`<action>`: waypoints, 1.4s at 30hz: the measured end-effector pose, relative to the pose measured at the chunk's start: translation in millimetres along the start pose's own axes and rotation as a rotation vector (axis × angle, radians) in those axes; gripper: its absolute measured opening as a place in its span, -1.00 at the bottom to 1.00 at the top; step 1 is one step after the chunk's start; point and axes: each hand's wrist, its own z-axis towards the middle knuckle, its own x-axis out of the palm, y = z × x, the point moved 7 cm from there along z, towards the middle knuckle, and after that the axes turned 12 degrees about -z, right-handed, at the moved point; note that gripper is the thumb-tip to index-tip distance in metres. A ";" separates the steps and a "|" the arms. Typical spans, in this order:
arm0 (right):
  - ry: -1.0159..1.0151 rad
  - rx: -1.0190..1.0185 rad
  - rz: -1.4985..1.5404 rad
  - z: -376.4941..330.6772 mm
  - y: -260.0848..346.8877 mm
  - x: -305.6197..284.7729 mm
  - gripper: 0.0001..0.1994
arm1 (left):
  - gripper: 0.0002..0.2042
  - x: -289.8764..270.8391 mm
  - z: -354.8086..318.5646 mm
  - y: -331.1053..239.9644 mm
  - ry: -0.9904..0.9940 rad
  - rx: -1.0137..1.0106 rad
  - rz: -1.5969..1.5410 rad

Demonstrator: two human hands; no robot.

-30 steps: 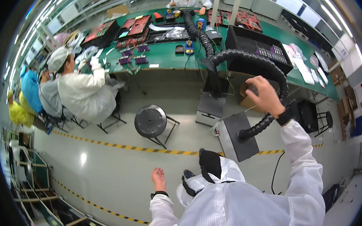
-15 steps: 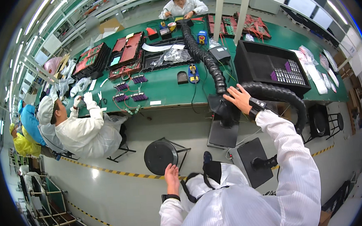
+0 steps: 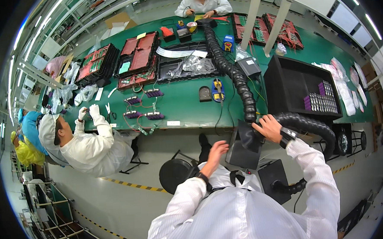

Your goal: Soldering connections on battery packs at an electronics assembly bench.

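Note:
My right hand (image 3: 270,129) lies at the front edge of the green table (image 3: 187,113), beside the lower end of an upright black ribbed hose (image 3: 242,84). Its fingers are stretched out to the left, close to a second ribbed hose (image 3: 308,118) that curves down over the edge; whether they press on either hose I cannot tell. In front of my body, below the table's height, my left hand (image 3: 216,156) is open and holds nothing. A round black stool (image 3: 173,176) stands to its left. Purple-and-silver battery packs (image 3: 322,100) sit inside the black bin (image 3: 280,86) at the right.
A soldering iron stand (image 3: 217,91), purple packs with wires (image 3: 144,108) and red-lined trays (image 3: 137,53) are on the table. A co-worker (image 3: 87,146) sits at the left, another person (image 3: 203,4) at the far side. Black boxes (image 3: 275,180) stand on the floor below.
My body has come nearer the table. The left hand has moved up and to the right; the right hand has shifted right along the edge, its fingers less spread.

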 end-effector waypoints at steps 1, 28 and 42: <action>0.008 -0.011 0.007 2.0 -1.4 -7.7 -0.36 | -0.63 9.1 18.1 4.4 0.018 -0.047 0.004; -0.100 0.718 0.262 -69.1 -69.7 -64.5 -0.05 | -0.62 161.9 80.0 28.7 0.476 -0.990 -0.649; 0.074 1.500 0.268 -344.8 -123.1 62.3 -0.03 | -0.60 187.7 41.4 -55.3 0.714 -0.442 0.147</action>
